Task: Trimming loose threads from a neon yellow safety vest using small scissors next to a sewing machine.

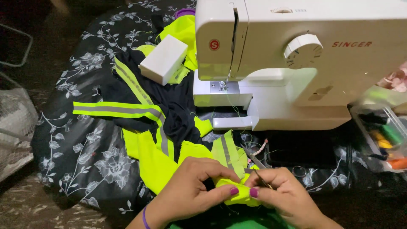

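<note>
My left hand (190, 191) pinches a folded edge of neon yellow fabric (154, 163) with a grey reflective stripe, near the bottom middle. My right hand (284, 195) pinches the same fabric and holds a thin metal tool (259, 166), small scissors or a seam ripper; I cannot tell which. The two thumbs nearly touch over the fold. More of the yellow and dark navy garment (169, 101) spreads up toward the white sewing machine (296, 63), which stands at the top right.
A white rectangular box (163, 59) lies on the garment left of the machine. A dark floral cloth (85, 152) covers the surface. A clear box with thread spools (383, 138) sits at the right. A string of pale beads (260, 148) lies below the machine.
</note>
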